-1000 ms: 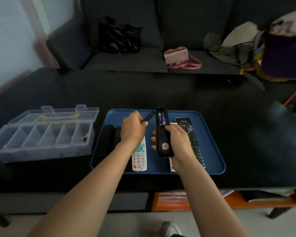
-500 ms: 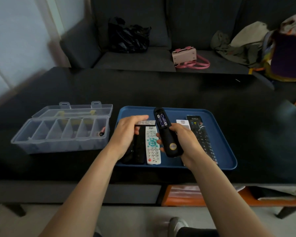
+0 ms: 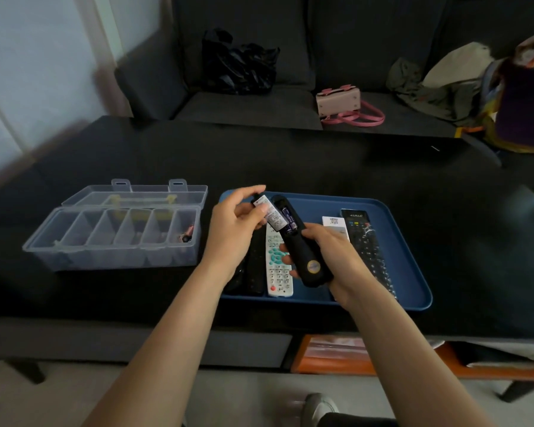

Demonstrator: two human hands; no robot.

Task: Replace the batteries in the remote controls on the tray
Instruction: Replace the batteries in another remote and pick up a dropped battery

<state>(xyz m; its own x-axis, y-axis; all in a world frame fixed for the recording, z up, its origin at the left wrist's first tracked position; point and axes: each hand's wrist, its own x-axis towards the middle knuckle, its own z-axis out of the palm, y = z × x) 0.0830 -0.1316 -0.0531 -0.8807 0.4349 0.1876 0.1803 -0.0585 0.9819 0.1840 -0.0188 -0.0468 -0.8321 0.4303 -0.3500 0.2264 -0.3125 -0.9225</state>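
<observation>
Head view, black remote [image 3: 302,248] tilted up-left

Left hand [image 3: 232,238] hides most of two black remotes [image 3: 253,272] beneath it.

Organizer box [image 3: 114,238] left of tray [image 3: 410,266]; remotes [image 3: 278,269] on tray; sofa [image 3: 259,109] behind table [image 3: 321,161].

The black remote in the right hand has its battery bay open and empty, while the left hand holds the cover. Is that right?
Not quite. The head view shows the black remote in the right hand with its bay open, but two batteries sit inside it. The left hand does hold the cover.
</observation>
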